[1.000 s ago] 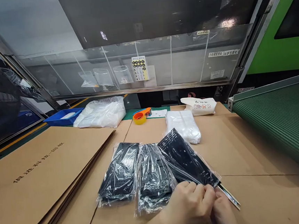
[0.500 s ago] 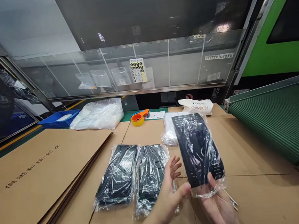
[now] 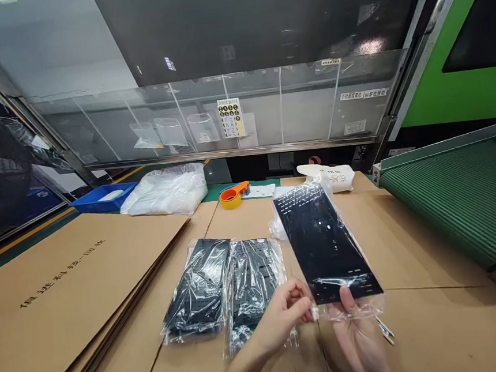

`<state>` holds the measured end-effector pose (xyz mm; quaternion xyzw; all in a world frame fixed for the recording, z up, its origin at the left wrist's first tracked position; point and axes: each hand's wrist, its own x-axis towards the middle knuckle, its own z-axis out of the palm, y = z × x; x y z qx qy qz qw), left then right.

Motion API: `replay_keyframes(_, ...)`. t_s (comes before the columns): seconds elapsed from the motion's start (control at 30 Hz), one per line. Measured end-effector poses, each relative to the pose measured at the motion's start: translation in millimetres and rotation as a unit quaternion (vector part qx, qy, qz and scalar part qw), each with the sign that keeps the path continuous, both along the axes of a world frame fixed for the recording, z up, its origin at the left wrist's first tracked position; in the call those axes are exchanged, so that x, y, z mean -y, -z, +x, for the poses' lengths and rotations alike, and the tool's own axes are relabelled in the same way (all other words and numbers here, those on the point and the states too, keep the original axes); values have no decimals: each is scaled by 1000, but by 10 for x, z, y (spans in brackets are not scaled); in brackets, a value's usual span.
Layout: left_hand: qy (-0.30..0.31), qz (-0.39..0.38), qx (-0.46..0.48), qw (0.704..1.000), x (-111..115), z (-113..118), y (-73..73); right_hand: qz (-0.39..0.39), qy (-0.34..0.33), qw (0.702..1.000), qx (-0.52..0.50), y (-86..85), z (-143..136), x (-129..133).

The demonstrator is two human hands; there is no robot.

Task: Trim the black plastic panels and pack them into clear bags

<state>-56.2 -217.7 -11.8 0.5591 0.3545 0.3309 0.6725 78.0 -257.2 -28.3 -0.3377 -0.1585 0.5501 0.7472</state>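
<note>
Pinching, right of frame centre: right hand (image 3: 359, 335), flat black rectangular panel (image 3: 322, 243) in clear plastic bag (image 3: 375, 306); left hand (image 3: 284, 316), bag's lower-left edge.

Cardboard (image 3: 422, 240) covers much of a green tabletop (image 3: 212, 195): two bagged panels (image 3: 199, 288) lie side by side, a board stack (image 3: 87, 281) fills the left, a thin metal piece (image 3: 386, 332) rests at right, and a plastic bundle (image 3: 166, 192), tape dispenser (image 3: 230, 199), paper (image 3: 261, 191) and white pouch (image 3: 338, 178) line the far side.
</note>
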Motion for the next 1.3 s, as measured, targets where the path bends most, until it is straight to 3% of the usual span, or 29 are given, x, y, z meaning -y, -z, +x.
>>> replay_keyframes(0.07,51,4,-49,998,19,-38,26,13,44,989,137,86,52,36)
replay_keyframes(0.17,-10,10,-3,1000,35,-122,62,47,82,916,389,236,168,59)
replay_keyframes(0.23,-66,-4,108,992,63,-164,50,120,82,852,503,321,222,25)
replay_keyframes(0.33,-100,5,232,968,165,-167,-30,245,79,747,613,400,210,-78)
replay_keyframes(0.4,-132,-3,246,960,260,-132,-86,305,95,655,685,405,146,-133)
replay_keyframes(0.5,-207,-75,243,945,378,-62,-108,337,132,542,759,325,17,-160)
replay_keyframes(0.57,-258,-129,269,919,412,-28,-92,335,150,511,777,249,-63,-148)
replay_keyframes(0.63,-312,-162,293,889,410,-18,-75,349,159,513,768,210,-121,-111)
replay_keyframes(0.73,-387,-188,293,854,372,-70,-34,392,154,538,730,280,-142,8)
replay_keyframes(0.83,-441,-157,227,854,350,-194,108,391,204,575,689,400,-76,158)
replay_keyframes(0.9,-473,-55,99,874,356,-288,258,360,212,597,685,401,-23,215)
replay_keyframes(1.0,-462,187,-119,858,373,-361,438,297,99,652,691,271,-34,191)
replay_keyframes(1.03,-445,270,-164,838,373,-353,461,272,40,682,678,221,-74,162)
replay_keyframes(1.1,-417,426,-231,769,363,-288,448,218,-59,750,621,147,-191,92)
replay_keyframes(1.2,-414,579,-346,611,340,-140,373,119,-107,829,535,100,-357,-24)
replay_keyframes(1.23,-408,595,-374,584,338,-106,361,80,-88,850,513,85,-384,-72)
replay_keyframes(1.3,-381,610,-388,576,353,-97,377,17,-46,884,465,38,-387,-192)
